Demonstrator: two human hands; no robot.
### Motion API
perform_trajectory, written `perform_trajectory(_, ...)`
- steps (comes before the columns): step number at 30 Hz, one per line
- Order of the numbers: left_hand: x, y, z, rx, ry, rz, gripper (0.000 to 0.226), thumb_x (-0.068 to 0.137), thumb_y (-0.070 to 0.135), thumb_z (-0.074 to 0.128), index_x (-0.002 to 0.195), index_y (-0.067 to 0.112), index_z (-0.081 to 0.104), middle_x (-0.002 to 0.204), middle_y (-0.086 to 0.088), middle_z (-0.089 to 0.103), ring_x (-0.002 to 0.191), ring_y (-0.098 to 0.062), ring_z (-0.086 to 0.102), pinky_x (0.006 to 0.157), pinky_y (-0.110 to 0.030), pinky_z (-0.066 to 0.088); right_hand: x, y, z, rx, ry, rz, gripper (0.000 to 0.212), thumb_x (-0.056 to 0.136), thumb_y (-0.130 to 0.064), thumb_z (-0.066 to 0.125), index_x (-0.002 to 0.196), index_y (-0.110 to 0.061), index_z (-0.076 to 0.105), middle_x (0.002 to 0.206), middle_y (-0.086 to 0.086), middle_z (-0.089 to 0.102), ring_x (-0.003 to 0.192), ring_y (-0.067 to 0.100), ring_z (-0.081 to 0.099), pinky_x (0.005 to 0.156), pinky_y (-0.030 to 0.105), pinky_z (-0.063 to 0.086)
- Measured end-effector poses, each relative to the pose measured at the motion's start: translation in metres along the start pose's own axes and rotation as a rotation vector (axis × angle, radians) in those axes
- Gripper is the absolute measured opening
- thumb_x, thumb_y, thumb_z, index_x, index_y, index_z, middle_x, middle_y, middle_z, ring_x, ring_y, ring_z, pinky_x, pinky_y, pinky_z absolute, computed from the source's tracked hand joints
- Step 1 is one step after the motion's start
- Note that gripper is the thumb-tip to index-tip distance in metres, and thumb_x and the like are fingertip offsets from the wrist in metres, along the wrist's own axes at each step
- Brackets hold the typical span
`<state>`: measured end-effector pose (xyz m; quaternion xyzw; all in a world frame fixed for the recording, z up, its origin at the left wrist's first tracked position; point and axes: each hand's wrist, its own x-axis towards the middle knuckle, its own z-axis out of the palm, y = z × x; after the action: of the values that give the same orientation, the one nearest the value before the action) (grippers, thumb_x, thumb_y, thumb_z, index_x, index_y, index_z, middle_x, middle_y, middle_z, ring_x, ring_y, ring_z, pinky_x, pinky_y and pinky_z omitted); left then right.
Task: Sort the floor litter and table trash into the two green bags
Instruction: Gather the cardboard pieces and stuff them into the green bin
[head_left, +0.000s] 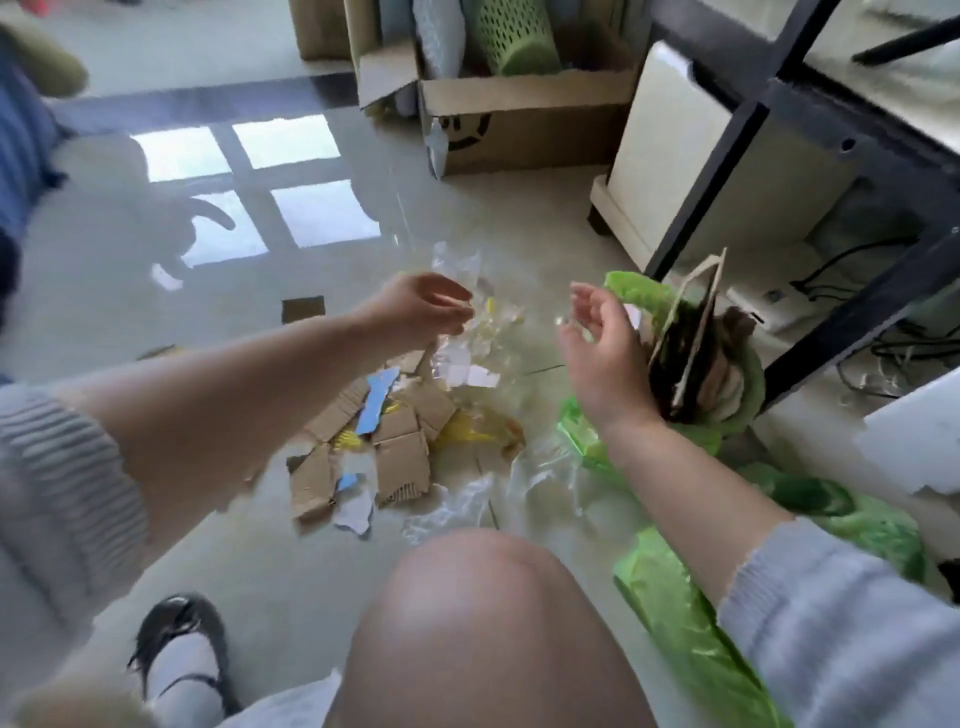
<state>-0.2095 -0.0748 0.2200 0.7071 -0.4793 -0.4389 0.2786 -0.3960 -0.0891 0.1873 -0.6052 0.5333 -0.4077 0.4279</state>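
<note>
My left hand pinches a crumpled clear plastic film and holds it up over the floor litter. My right hand hovers beside it with relaxed, spread fingers and holds nothing that I can make out. Just behind the right hand stands a green bag stuffed with upright cardboard pieces. A second green bag lies flat at the lower right. On the floor below the hands lies a pile of torn cardboard with blue, white and yellow scraps, and more clear plastic.
A large open cardboard box stands at the back. A white cabinet, a black table frame and cables fill the right side. One loose cardboard square lies to the left. My knee and shoe are in front.
</note>
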Motion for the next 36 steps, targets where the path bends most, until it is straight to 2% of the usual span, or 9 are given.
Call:
perform_trajectory(4,-0.032,-0.048,-0.076,0.108,0.035,-0.085,0.026,0.087,0.025,0.064,0.112,0.023,0.06,0.112,-0.003,0.067,0.099,-0.016,0.066,0.092,-0.038,0.052,-0.014,-0.011,0.064,-0.143,-0.203,0.068,0.042,0.091,-0.013,0.053,0.131,-0.012,0.045,0.134,0.009,0.05,0.124,0.019,0.047,0.099,0.027,0.037)
perform_trajectory(11,-0.032,-0.134,-0.139,0.336,0.05,-0.179,0.037,0.086,0.023,0.064,0.121,0.015,0.06,0.122,-0.005,0.063,0.11,-0.023,0.059,0.09,-0.027,0.043,-0.019,0.025,0.155,-0.405,-0.475,0.318,0.051,0.09,-0.029,0.057,0.136,-0.017,0.04,0.136,0.008,0.049,0.118,0.024,0.051,0.095,0.035,0.043)
perform_trajectory(17,0.016,-0.198,-0.116,0.739,-0.202,-0.215,0.043,0.087,0.024,0.059,0.129,0.019,0.051,0.126,-0.004,0.057,0.113,-0.024,0.055,0.089,-0.029,0.046,-0.011,0.088,0.196,-0.507,-0.544,0.486,0.057,0.088,-0.031,0.06,0.138,-0.016,0.038,0.137,0.005,0.048,0.12,0.022,0.05,0.096,0.034,0.043)
perform_trajectory(20,0.034,-0.23,-0.094,1.104,-0.373,-0.024,0.045,0.086,0.02,0.056,0.129,0.022,0.048,0.124,-0.003,0.054,0.113,-0.025,0.053,0.079,-0.033,0.047,-0.002,0.119,0.211,-0.539,-0.542,0.571,0.061,0.088,-0.033,0.061,0.14,-0.016,0.034,0.14,0.005,0.046,0.123,0.024,0.048,0.097,0.036,0.042)
perform_trajectory(24,0.056,-0.28,-0.075,1.409,-0.536,0.285,0.044,0.088,0.014,0.05,0.131,0.022,0.044,0.131,-0.003,0.048,0.124,-0.026,0.044,0.095,-0.038,0.042,0.013,0.152,0.231,-0.558,-0.549,0.68,0.065,0.086,-0.036,0.062,0.14,-0.015,0.033,0.14,0.006,0.045,0.121,0.025,0.049,0.088,0.033,0.041)
perform_trajectory(27,0.066,-0.312,-0.066,1.478,-0.603,0.409,0.045,0.088,0.012,0.047,0.132,0.022,0.043,0.137,-0.007,0.044,0.129,-0.028,0.04,0.1,-0.041,0.038,0.022,0.169,0.247,-0.604,-0.528,0.713,0.062,0.085,-0.037,0.064,0.133,-0.012,0.034,0.13,0.008,0.05,0.106,0.025,0.051,0.078,0.031,0.041)
perform_trajectory(29,0.07,-0.332,-0.061,1.478,-0.588,0.529,0.047,0.083,0.017,0.058,0.129,0.024,0.049,0.138,-0.01,0.047,0.128,-0.029,0.044,0.101,-0.043,0.039,0.025,0.179,0.257,-0.632,-0.48,0.73,0.059,0.082,-0.037,0.068,0.125,-0.012,0.035,0.121,0.008,0.053,0.094,0.023,0.05,0.073,0.032,0.041)
perform_trajectory(32,0.074,-0.352,-0.059,1.445,-0.556,0.615,0.04,0.059,0.023,0.078,0.098,0.025,0.068,0.116,-0.009,0.065,0.107,-0.028,0.063,0.088,-0.042,0.052,0.022,0.192,0.269,-0.719,-0.478,0.712,0.06,0.077,-0.038,0.073,0.119,-0.014,0.037,0.119,0.008,0.055,0.1,0.028,0.055,0.073,0.033,0.043)
perform_trajectory(36,0.082,-0.36,-0.059,1.433,-0.495,0.65,0.025,0.061,0.021,0.077,0.082,0.018,0.064,0.112,-0.011,0.066,0.107,-0.029,0.063,0.087,-0.045,0.052,0.02,0.201,0.274,-0.754,-0.547,0.649,0.042,0.077,-0.043,0.07,0.104,-0.018,0.05,0.106,0.002,0.061,0.094,0.024,0.057,0.07,0.031,0.043)
